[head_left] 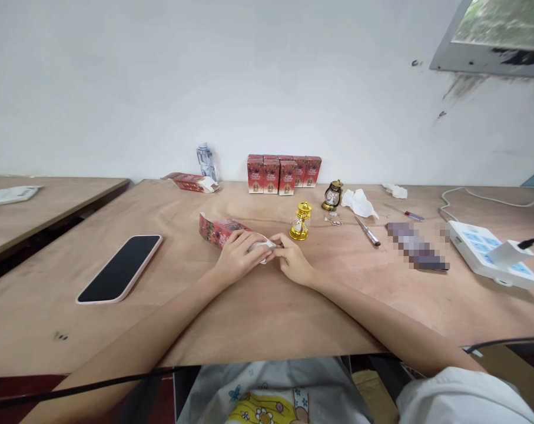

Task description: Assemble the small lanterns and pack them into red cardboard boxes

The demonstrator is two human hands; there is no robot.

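A red printed cardboard box (222, 229) lies on its side in the middle of the table, its far left flap standing up. My left hand (240, 258) is closed over the box near its right end. At that end, the fingers of my right hand (292, 259) pinch the box's pale end flap; the fingertips partly hide it. Just beyond my right hand stands a small gold lantern (300, 222), upright. Farther back is a darker bronze lantern (332, 195), with small metal bits (334, 219) lying in front of it.
Several red boxes (279, 176) stand against the wall, beside an opened box (193, 182) and a bottle (206, 161). A phone (120, 269) lies left. To the right are crumpled paper (359, 203), a utility knife (368, 232), a screwdriver (410, 214) and a power strip (491, 253).
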